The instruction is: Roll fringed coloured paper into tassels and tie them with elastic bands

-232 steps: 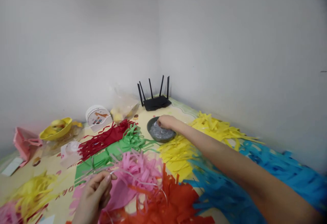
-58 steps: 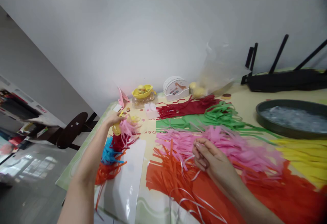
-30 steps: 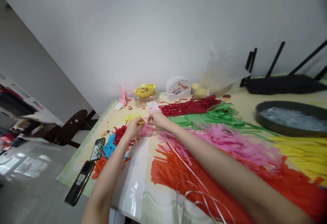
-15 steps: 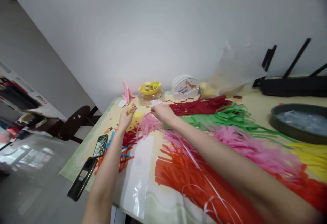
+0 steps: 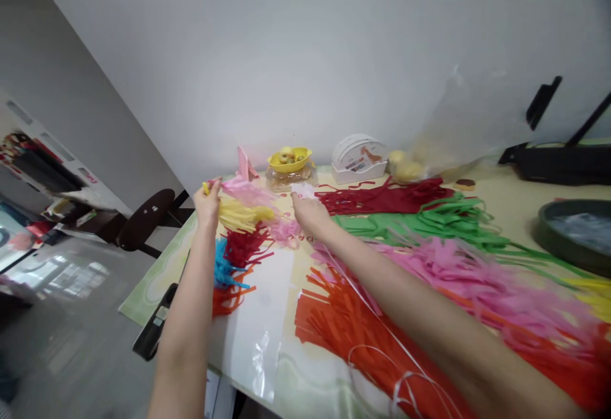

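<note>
And there's a pink fringed-paper tassel and a yellow fringed-paper tassel over the pale, green-edged counter, left hand seemingly pinching their tops! Right hand's grip? Can't tell. Looks like spreading tassels; next calls for even tension.

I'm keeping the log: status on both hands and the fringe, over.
Left hand closed on pink fringe. Right hand by white paper, hold unclear. Right forearm crosses orange fringe, hiding part of it.

Hands apart, left seemingly gripping pink tassel
</note>
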